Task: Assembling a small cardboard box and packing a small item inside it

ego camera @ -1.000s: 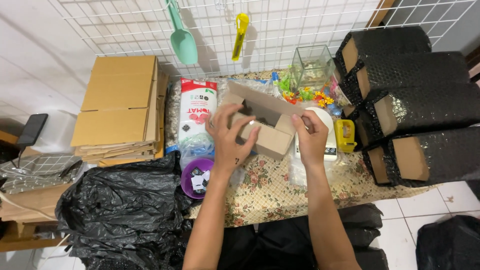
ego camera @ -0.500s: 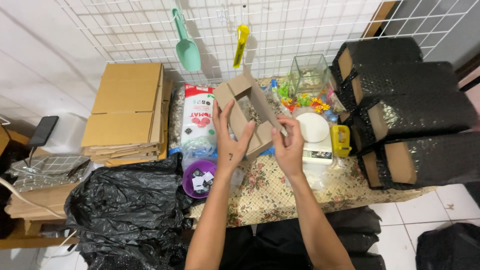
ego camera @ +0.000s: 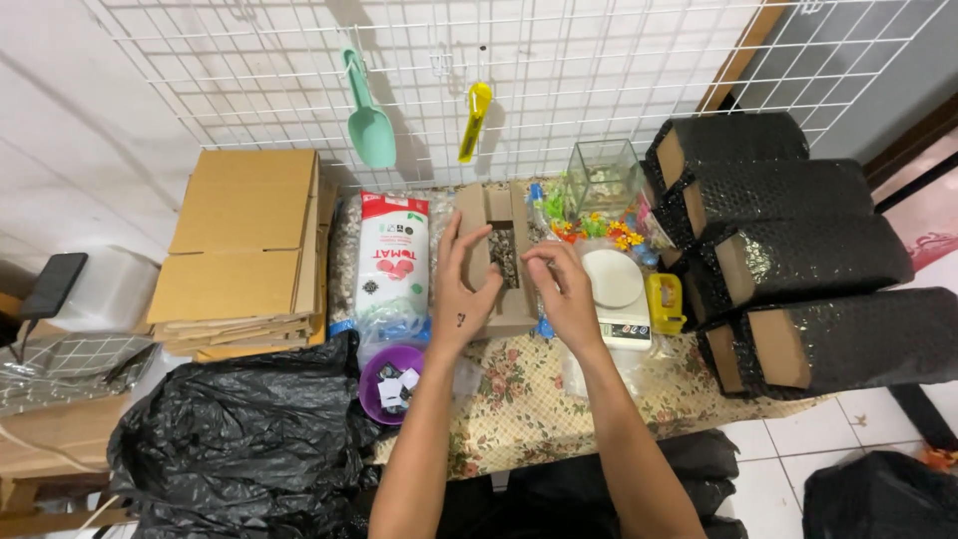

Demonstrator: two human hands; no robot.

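A small brown cardboard box stands open between my hands on the flowered tablecloth. My left hand grips its left side, fingers spread along the flap. My right hand holds its right side, fingertips at the opening. Dark speckled material shows inside the box. A white bag with red print lies just left of my left hand. A white digital scale sits right of my right hand.
A stack of flat cardboard boxes lies at left. Black plastic bags sit below them. A purple bowl holds small tags. Boxes wrapped in black bubble wrap pile at right. A green scoop and yellow tool hang on a wire grid.
The box has turned from lying tilted to standing upright and moved left between my hands. My right hand came in from the box's right end to its side.
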